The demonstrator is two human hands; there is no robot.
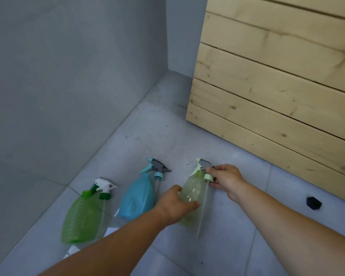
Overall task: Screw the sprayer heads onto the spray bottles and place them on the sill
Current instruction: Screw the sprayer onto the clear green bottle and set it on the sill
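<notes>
Three spray bottles lie on the grey tiled floor, each with a loose sprayer head beside its neck. The green bottle (82, 216) is at the left with a white-and-green head (104, 187). In the middle lies the blue bottle (137, 198) with a teal-and-grey head (157, 170). At the right is the pale yellow-green bottle (193, 192); my left hand (175, 204) grips its body. My right hand (226, 179) holds its pale green sprayer head (204, 169) by the collar, close to the bottle's neck.
A light wooden plank structure (277, 86) rises at the right. Grey walls (68, 76) meet in a corner at the back left. A small dark object (314, 203) lies on the floor at the right. White paper (72, 250) shows under the green bottle.
</notes>
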